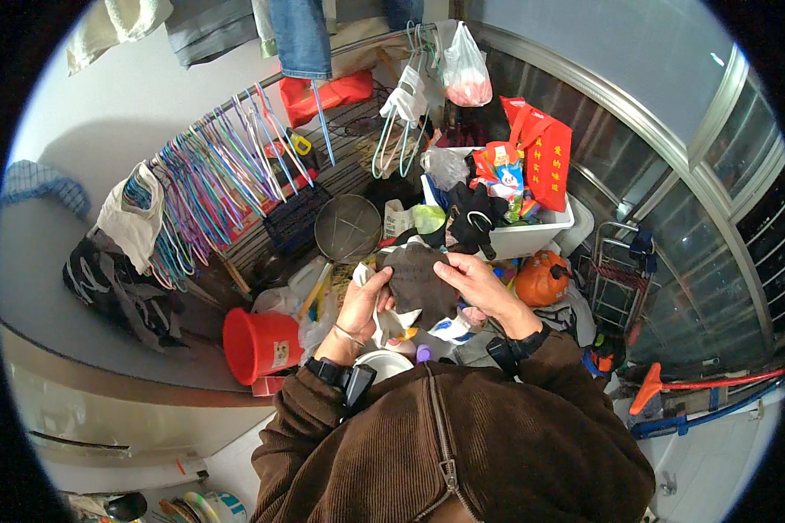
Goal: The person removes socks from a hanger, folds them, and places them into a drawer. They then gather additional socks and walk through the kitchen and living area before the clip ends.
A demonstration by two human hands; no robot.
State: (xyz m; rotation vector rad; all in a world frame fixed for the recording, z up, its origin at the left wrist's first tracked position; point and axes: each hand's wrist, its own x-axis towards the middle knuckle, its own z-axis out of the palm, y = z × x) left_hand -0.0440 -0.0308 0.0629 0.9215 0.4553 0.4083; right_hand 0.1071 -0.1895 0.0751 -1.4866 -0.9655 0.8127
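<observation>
A dark grey-brown piece of cloth (422, 284) is stretched between my two hands in front of my chest. My left hand (365, 302) pinches its left edge, with a white cloth (392, 325) also gathered in the fingers. On the other side, my right hand (480, 287) grips the upper right edge between thumb and fingers. A white cloth with blue marks (453, 328) hangs below that hand; its upper part is hidden. Under the hands, the rim of a white bucket (382, 361) shows, partly covered by my brown jacket.
Coloured hangers (203, 170) crowd a rail at the left, above a red bucket (255, 346). A round mesh strainer (348, 229) stands ahead. A filled white plastic box (529, 238), an orange pumpkin (541, 280) and a folding metal cart (618, 274) are at the right.
</observation>
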